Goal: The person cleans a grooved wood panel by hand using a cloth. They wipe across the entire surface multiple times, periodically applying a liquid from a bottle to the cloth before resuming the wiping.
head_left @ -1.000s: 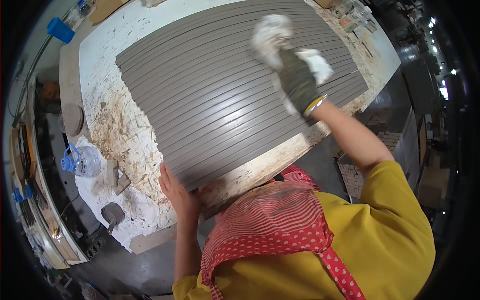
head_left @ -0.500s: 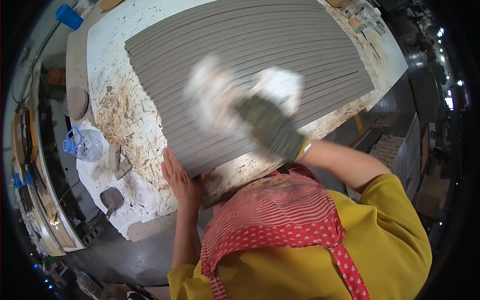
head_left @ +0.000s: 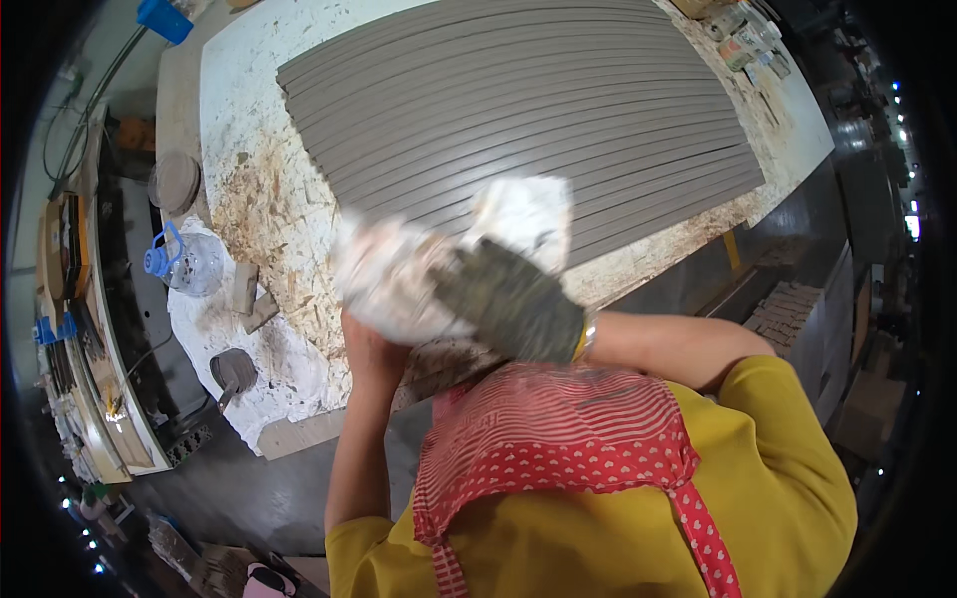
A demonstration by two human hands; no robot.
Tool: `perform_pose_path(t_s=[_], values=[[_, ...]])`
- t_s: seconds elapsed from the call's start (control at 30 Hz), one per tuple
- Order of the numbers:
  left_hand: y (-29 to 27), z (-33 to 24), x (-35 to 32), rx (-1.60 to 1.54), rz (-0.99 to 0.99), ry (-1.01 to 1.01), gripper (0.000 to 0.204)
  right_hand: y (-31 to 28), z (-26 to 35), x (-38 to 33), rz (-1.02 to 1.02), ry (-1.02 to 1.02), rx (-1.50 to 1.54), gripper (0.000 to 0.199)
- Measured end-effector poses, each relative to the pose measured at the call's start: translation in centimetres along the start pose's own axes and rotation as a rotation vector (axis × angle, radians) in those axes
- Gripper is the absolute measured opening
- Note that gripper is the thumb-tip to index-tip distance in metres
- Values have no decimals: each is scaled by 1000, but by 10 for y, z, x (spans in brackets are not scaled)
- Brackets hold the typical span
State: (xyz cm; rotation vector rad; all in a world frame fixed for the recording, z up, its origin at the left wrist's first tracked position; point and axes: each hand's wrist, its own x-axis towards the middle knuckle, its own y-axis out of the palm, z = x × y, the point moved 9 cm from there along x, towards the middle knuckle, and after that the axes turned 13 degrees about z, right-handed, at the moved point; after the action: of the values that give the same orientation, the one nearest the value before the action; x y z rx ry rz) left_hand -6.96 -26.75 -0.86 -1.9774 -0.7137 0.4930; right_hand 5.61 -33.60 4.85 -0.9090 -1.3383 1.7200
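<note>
A large grey ribbed panel [head_left: 518, 110] lies flat on a stained white worktable [head_left: 259, 199]. My right hand [head_left: 508, 299], in a dark worn glove, presses a crumpled white rag [head_left: 419, 269] onto the panel's near corner. My bare left hand [head_left: 371, 351] rests at the near edge of the panel and table, partly hidden under the rag. I wear a yellow top and a red patterned apron.
A plastic water bottle with a blue cap [head_left: 184, 261], small wooden blocks [head_left: 251, 299] and a round dark tool [head_left: 234, 371] sit on the table's left end. A blue object [head_left: 164, 18] lies at the far left. Small items [head_left: 743, 45] crowd the far right corner.
My right hand has swept the rag from the panel's far right corner back to its near left corner. My left hand stays at the near edge.
</note>
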Motion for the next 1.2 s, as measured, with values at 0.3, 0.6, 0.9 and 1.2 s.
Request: perform_pose_path(t_s=[0.3, 0.6, 0.9, 1.2], values=[[-28, -24, 8, -38, -127, -30, 112, -21, -101, -98, 91, 143, -70, 60], [-24, -12, -2, -52, -111, -98, 98, -19, -40, -11, 133, -129, 25, 44], [2, -7, 4, -75, -6, -2, 83, -18, -25, 17, -54, -179, -53, 56], [-52, -1, -11, -303, 64, -260, 102, -27, -228, -108, 5, 219, 90, 59]])
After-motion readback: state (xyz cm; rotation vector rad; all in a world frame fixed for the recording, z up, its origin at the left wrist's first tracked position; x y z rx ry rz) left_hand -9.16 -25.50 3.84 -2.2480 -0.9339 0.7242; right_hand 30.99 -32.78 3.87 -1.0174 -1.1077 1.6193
